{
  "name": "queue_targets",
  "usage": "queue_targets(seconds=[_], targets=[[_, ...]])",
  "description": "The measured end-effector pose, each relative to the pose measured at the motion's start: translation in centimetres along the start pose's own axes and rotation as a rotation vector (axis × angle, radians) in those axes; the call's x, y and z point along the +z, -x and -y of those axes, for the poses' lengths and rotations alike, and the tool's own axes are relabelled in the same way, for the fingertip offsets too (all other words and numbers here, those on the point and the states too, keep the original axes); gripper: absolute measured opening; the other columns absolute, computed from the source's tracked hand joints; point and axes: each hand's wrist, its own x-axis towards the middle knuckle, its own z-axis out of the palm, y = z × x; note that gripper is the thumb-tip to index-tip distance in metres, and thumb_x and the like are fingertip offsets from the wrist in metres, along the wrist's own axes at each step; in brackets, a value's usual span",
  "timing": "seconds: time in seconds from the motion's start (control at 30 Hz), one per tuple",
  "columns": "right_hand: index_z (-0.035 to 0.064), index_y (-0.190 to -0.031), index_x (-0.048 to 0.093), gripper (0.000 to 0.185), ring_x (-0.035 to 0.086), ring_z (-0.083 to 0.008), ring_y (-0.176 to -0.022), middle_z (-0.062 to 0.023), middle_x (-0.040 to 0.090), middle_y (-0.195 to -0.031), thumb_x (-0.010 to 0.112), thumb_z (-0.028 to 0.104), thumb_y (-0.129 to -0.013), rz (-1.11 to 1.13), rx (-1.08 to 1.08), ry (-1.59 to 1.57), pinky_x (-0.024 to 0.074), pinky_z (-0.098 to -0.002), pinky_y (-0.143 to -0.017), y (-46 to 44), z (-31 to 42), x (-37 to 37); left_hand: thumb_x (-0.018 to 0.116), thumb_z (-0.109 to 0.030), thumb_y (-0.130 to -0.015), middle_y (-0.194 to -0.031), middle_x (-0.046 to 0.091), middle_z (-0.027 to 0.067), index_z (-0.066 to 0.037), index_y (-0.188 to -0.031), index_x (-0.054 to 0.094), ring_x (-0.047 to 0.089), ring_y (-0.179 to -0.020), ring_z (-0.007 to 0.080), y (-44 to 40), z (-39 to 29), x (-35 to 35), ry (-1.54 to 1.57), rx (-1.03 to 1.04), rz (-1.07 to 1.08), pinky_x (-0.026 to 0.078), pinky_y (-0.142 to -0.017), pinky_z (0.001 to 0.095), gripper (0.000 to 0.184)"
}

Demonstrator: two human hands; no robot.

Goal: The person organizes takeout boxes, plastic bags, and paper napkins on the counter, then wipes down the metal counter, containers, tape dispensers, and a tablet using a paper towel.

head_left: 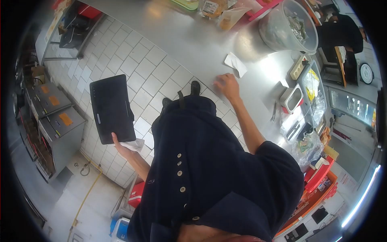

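My left hand [124, 150] grips a black cutting board [112, 109] by its lower edge, with the thumb on its face. The board is flat, with rounded corners and a small pale slot near one side, and is held over the tiled floor. A crumpled white paper towel [135, 144] is bunched in the same hand, partly behind the board. My right hand [227, 85] is at the edge of the steel table, slightly blurred, fingers apart and holding nothing. Just beyond its fingertips lies a folded white paper napkin [235, 64].
The steel table [181, 34] carries a large clear bucket [278, 30], a metal container [291, 99] and a tray with plastic bags [313, 90]. Grey equipment [56, 117] stands at the left. Another person in dark clothing [342, 32] is at the upper right.
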Motion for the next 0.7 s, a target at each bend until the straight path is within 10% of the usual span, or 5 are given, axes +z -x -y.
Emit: queue_targets(seconds=[0.3,0.7], targets=[[0.0142,-0.094,0.075,0.015,0.061,-0.0247,-0.099,-0.0015,0.066,-0.097,0.071,0.014,-0.079,-0.069,-0.132,0.027,0.0513,-0.0387,-0.08,1.6,0.4,2.9,0.067,-0.028,-0.094,-0.123,0.061,0.0214,0.009,-0.133,0.048,0.066,-0.102,0.0332,-4.1,-1.0,-2.0,0.004,-0.062,0.122,0.058,-0.083,0.0413,0.057],[0.0087,-0.093,0.056,0.01,0.052,-0.0289,-0.099,-0.0072,0.058,-0.097,0.056,0.004,-0.084,0.414,-0.332,0.292,0.0446,-0.0406,-0.085,0.8,-1.6,-0.9,0.068,-0.027,-0.094,-0.125,0.06,0.0214,0.009,-0.134,0.048,0.066,-0.103,0.0333,-7.9,-2.1,-2.8,-0.002,-0.11,0.21,0.058,-0.086,0.0417,0.057]])
